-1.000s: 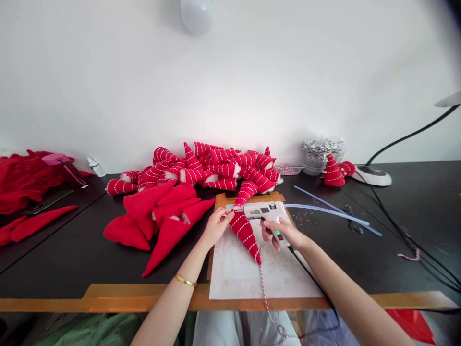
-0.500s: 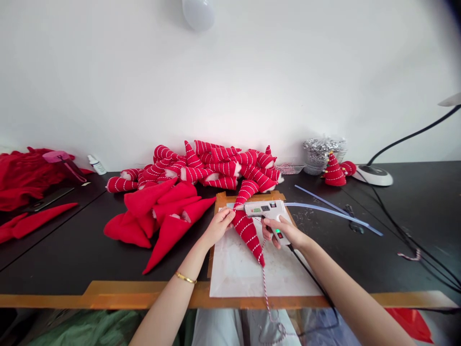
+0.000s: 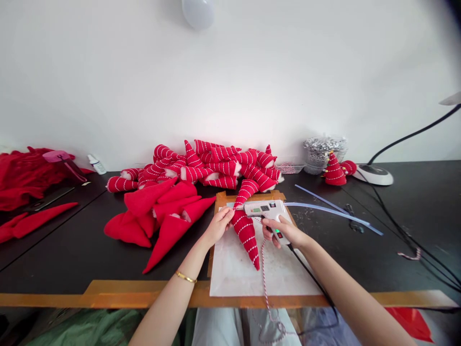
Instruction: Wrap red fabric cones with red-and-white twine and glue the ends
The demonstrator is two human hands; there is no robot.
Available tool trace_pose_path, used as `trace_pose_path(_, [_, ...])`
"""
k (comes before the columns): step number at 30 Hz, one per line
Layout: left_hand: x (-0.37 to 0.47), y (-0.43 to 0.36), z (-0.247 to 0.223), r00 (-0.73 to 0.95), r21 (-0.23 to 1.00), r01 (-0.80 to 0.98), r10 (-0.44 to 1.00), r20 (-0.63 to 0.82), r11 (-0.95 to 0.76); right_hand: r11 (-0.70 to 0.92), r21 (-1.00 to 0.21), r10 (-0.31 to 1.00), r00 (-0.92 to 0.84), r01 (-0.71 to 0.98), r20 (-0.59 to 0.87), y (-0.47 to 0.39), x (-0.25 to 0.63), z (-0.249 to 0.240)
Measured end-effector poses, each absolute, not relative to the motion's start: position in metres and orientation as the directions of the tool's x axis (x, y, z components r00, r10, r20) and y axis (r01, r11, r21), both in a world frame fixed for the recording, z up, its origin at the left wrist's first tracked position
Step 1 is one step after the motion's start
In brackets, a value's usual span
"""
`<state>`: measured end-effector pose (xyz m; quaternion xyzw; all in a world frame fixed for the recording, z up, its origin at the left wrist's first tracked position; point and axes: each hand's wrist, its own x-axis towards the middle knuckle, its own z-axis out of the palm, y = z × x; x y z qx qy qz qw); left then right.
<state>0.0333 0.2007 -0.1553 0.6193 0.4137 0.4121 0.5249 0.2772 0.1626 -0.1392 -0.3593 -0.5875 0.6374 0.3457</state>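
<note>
My right hand [image 3: 281, 231] is wrapped round the handle of a white glue gun [image 3: 266, 209], its nozzle pointing left. A green light glows on the gun. My left hand [image 3: 220, 224] is closed at the left side of a red felt cone [image 3: 246, 236] wound with white cord, right by the nozzle; what lies exactly between the fingertips is hidden. The cone's tip points down toward me over the white mat [image 3: 230, 278]. Red-and-white twine [image 3: 265, 281] runs from beneath the gun, past the cone's tip, over the table edge to my lap.
Wound cones [image 3: 190, 166] are heaped by the wall, with plain red cones [image 3: 169, 211] in front. Clear glue sticks [image 3: 334, 211], a silver tinsel tub [image 3: 317, 156], a small decorated cone [image 3: 334, 170] and a lamp base [image 3: 374, 175] stand right. Red cloth [image 3: 29, 168] lies left.
The cone's tip has swung slightly left, away from the twine, and more of the twine shows beside it. Both hands and the glue gun have stayed nearly in place.
</note>
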Motion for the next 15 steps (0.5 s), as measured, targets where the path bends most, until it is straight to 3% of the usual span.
trace_pose_path(15, [0.0332, 0.2036, -0.1594, 0.321, 0.989, 0.090, 0.944, 0.081, -0.116, -0.101, -0.994, 0.853, -0.518, -0.043, -0.064, 0.1635, 0.2776, -0.1424])
